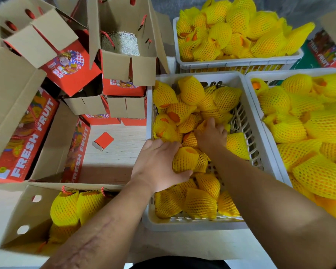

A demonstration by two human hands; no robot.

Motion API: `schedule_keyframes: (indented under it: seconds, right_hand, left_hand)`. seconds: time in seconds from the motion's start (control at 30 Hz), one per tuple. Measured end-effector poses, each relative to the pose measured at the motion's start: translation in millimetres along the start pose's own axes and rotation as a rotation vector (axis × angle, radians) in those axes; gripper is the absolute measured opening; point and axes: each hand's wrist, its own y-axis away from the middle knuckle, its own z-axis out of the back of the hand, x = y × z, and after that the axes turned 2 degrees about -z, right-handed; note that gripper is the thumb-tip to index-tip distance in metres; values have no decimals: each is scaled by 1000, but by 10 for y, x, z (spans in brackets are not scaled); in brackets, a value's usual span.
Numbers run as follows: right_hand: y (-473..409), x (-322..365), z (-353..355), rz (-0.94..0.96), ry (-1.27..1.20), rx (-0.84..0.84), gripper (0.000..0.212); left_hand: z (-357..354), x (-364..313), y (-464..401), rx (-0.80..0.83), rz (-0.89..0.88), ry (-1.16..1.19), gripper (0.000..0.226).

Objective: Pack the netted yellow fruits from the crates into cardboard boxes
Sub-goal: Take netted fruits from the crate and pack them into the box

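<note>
Three white plastic crates fill the right side: the right crate [249, 78] and the far crate [239, 62] are both heaped with netted yellow fruits, and the middle crate [192, 224], directly in front of the person, is partly filled with them, its slatted wall showing on the right. On the left stand several open cardboard boxes: a large red "FRESH FRUIT" box [27, 136] with its flaps up, an empty open box [113, 152] with a pale floor just beside the middle crate, and a near box [27, 216] at lower left already holding netted fruits [65, 208]. Further back, smaller red boxes [70, 72] lie tilted among raised flaps. Both forearms reach into the middle crate. The left hand [157, 166] curls its fingers and thumb round one netted fruit [185, 159] near the crate's left wall. The right hand [211, 134] is plunged deeper among the pile, fingers bent down around another fruit [201, 127]. A small red carton [103, 141] lies on the empty box's floor
</note>
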Motion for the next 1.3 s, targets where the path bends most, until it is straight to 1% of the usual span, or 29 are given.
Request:
schedule_keyframes:
  seconds: [0.03,0.13,0.17,0.23,0.27,0.3,0.37,0.4,0.47,0.5,0.57,0.63,0.67,0.7,0.77,0.83,0.9,0.97,1.03,1.13,1.17,1.2,1.27,1.3]
  right_hand:
    - [-44,19,8,-12,-30,-4,60]
    - [-116,14,30,-70,-48,4,89]
    - [-116,7,33,-99,-31,12,93]
    - [-70,-10,26,-168,-19,22,91]
    - [-20,-23,28,-174,-18,9,89]
    - [41,-36,31,-145,-13,-20,87]
    - [215,-64,61,-59,-30,-106,76]
    - [321,-70,92,-43,-70,-155,71]
    - [545,-64,187,-71,-174,-221,69]
    - [669,-47,250,-76,-253,-218,68]
    - [968,21,354,-7,-524,-162,58]
    - [1336,142,419,70,-765,-121,48]
    - [1524,212,434,89,-835,-91,48]
    - [1702,298,436,96,-879,-50,53]
    - [2018,492,411,127,-905,29,64]
    - [2253,684,301,212,-861,81,75]
    - [2457,891,95,270,-846,148,76]
    - [2658,1119,-132,257,-859,177,72]
    - [2827,1334,-346,214,-862,163,73]
    - [2984,1534,-649,120,-916,126,82]
    - [3026,1572,-737,86,-904,110,79]
    - [3062,1594,-824,57,-875,98,70]
    - [3132,1617,-961,6,-757,60,49]
    - [3170,1611,-1009,2,-710,45,45]
  left_hand:
    - [-3,-2,1,-4,3,-14,69]
    - [-17,-10,12,-53,20,-21,72]
    - [-22,-9,20,-71,25,-9,71]
    - [-30,-1,31,-89,33,29,71]
    - [-33,4,33,-98,35,48,72]
    - [-26,7,33,-107,29,58,72]
    - [-7,10,30,-111,1,65,73]
    - [-9,15,33,-119,-14,75,74]
    - [-21,29,49,-157,-27,135,73]
    - [-19,41,56,-169,-18,202,72]
    - [15,59,85,-142,13,400,73]
    - [60,83,157,-164,8,683,73]
    - [83,94,248,-206,6,858,70]
    - [100,108,397,-246,32,1038,65]
    - [130,166,790,-265,126,1361,54]
    - [189,280,1178,-263,234,1498,48]
    - [282,473,1477,-284,324,1548,46]
    - [463,726,1690,-322,364,1547,39]
    - [639,994,1867,-358,344,1490,28]
    - [795,1371,2101,-305,304,1400,26]
    - [810,1501,2181,-299,313,1356,27]
    - [835,1619,2245,-297,341,1317,28]
    - [817,1905,2390,-236,458,1363,37]
    - [792,2019,2448,-186,516,1432,39]
